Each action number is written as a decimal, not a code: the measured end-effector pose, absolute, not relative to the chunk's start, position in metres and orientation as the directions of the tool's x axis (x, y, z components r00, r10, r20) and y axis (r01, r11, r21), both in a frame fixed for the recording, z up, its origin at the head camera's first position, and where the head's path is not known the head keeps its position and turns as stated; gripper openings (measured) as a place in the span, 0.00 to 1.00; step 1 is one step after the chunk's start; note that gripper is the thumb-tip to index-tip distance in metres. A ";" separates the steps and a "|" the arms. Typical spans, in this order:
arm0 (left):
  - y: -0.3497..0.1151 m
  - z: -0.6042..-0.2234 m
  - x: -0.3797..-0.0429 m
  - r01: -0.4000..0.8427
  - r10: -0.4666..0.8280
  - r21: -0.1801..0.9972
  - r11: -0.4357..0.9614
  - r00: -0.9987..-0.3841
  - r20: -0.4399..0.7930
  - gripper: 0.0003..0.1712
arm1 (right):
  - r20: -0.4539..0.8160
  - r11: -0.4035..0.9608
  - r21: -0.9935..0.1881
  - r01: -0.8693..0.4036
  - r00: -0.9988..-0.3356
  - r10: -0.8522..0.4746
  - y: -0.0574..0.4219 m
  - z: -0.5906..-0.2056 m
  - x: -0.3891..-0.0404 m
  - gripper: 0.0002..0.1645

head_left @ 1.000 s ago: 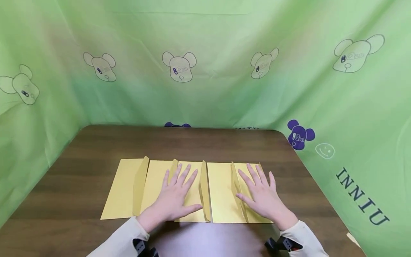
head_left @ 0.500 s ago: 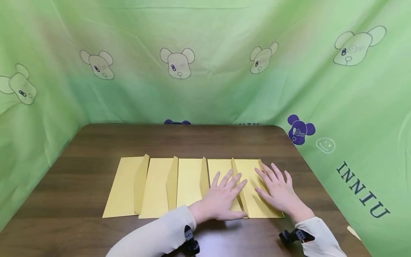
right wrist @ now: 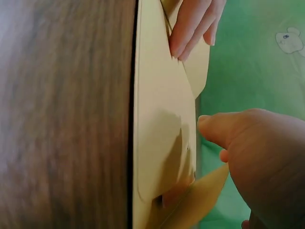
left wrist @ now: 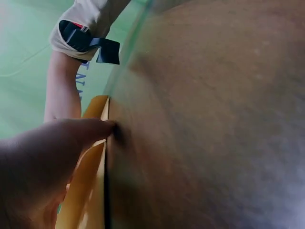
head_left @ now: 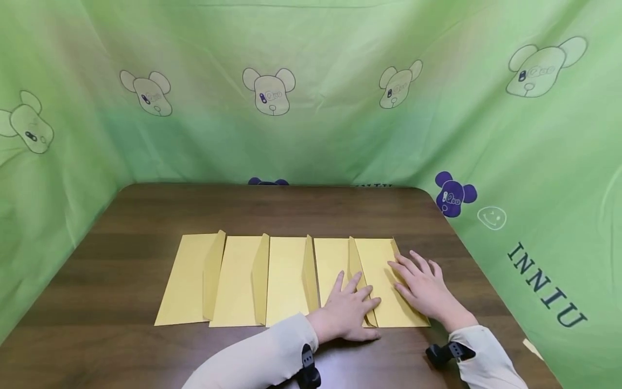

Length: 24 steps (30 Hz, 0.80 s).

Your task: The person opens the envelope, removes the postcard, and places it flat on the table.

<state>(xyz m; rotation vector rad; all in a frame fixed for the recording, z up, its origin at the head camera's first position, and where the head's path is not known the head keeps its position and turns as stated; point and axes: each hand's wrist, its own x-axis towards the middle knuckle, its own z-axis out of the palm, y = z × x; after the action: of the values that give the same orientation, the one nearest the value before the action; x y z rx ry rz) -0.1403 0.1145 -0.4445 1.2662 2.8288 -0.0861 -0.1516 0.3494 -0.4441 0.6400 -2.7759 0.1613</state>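
Several yellow paper envelopes lie side by side in a row, each with its flap raised along the right edge. My left hand [head_left: 347,310], fingers spread, rests over the flap of the second envelope from the right [head_left: 332,256]. Its thumb [left wrist: 90,131] reaches past the envelopes' near edge in the left wrist view. At the row's right end, my right hand [head_left: 427,289] is over the right edge and flap of the rightmost envelope [head_left: 381,270], fingers extended and slightly bent. In the right wrist view its thumb [right wrist: 219,128] stands apart from the paper.
A dark brown wooden table [head_left: 291,208] carries the row. Green cloth [head_left: 330,146] with bear-head prints hangs behind and at both sides. To the left lies the leftmost envelope [head_left: 187,278], untouched by either hand. Each wrist wears a black camera [head_left: 308,367].
My left hand has moved right, from the middle envelopes to the second from the right. My right hand has slid right to the last envelope's edge. The envelopes sit slightly more spread out.
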 end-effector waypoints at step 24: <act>0.124 -0.443 -0.146 0.713 0.712 -0.007 0.701 -0.701 -0.048 0.30 | 0.141 0.954 -0.072 -0.291 -0.950 -0.280 0.388 -0.452 -0.159 0.27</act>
<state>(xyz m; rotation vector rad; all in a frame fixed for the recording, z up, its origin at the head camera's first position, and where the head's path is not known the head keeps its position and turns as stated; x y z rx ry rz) -0.1463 0.1236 -0.4433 1.1977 2.8594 -0.0386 -0.1587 0.3882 -0.4518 0.4369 -2.9773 0.1394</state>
